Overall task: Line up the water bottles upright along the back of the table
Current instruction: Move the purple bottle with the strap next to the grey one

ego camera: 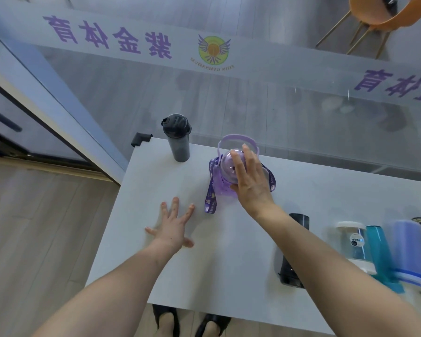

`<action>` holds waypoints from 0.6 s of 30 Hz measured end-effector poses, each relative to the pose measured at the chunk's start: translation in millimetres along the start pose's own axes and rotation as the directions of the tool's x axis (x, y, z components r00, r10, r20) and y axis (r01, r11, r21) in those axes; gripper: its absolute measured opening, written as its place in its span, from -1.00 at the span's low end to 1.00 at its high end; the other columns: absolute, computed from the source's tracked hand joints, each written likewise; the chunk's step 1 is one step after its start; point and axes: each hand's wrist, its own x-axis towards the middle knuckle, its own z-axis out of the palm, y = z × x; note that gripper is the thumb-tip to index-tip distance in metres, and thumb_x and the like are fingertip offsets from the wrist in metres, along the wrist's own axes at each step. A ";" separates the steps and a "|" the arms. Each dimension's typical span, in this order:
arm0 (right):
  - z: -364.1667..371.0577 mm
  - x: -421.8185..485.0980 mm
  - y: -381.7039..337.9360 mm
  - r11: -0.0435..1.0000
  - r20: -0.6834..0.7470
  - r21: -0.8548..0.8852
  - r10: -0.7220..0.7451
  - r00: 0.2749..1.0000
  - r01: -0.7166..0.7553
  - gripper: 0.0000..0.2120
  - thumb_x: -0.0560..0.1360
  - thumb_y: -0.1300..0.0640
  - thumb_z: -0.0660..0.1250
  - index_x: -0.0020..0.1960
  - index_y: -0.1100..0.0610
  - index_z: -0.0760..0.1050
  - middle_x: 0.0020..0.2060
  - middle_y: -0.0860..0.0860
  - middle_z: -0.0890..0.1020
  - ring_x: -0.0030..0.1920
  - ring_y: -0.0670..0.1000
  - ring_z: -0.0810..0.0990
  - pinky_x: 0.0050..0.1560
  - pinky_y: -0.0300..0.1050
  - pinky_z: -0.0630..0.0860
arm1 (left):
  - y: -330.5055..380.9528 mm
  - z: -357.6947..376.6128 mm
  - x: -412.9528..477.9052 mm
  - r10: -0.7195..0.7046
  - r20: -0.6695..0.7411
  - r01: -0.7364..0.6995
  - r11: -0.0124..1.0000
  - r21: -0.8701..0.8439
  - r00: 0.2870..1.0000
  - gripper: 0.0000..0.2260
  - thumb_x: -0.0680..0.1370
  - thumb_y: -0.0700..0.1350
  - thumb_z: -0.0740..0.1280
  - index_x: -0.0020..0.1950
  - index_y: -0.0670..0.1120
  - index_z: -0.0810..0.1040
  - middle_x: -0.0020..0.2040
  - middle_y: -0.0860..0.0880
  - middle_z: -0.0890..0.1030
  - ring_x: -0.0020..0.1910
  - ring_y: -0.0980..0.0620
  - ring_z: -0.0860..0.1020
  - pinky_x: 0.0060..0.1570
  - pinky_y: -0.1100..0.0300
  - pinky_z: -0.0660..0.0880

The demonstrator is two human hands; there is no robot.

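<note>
One right hand [252, 183] curls its fingers [236, 162] over the purple bottle [221, 188]. The left hand [174, 226] lies spread flat on the tabletop [229, 251]. The strap [209, 193] print is unreadable.

The white table [229, 251] has a black corner guard [140, 138] on its back left corner. Near that corner, close to the back edge, a dark bottle [178, 142] stands upright. To its right stands a purple bottle [220, 184], its strap [209, 195] trailing onto the tabletop. At the front right, a black bottle [291, 276], a clear bottle [353, 244], a teal bottle [379, 249] and a blue bottle [408, 249] lie on their sides, blurred.
</note>
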 end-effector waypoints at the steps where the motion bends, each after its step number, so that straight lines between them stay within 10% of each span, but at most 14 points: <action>1: 2.0 9.3 0.9 1.000 -0.003 -0.003 -0.004 1.000 0.004 0.07 0.30 0.39 0.62 0.60 0.02 0.08 0.59 0.22 0.18 0.53 0.36 0.25 0.38 0.22 0.44 | -0.2 0.3 0.3 0.000 0.001 0.000 1.000 -0.002 1.000 0.06 0.44 0.18 0.56 0.57 0.44 -0.24 0.61 0.08 -0.44 0.59 -0.14 -0.41 0.24 -0.63 0.22; 18: 7.2 49.9 8.2 0.998 0.002 -0.053 0.018 1.000 -0.017 0.02 0.36 0.35 0.60 0.60 -0.03 0.08 0.61 0.14 0.12 0.53 0.30 0.24 0.30 0.18 0.52 | -1.5 1.9 4.8 -0.008 0.012 0.008 1.000 -0.019 1.000 0.07 0.42 0.19 0.57 0.56 0.46 -0.23 0.60 0.10 -0.47 0.59 -0.13 -0.43 0.22 -0.65 0.20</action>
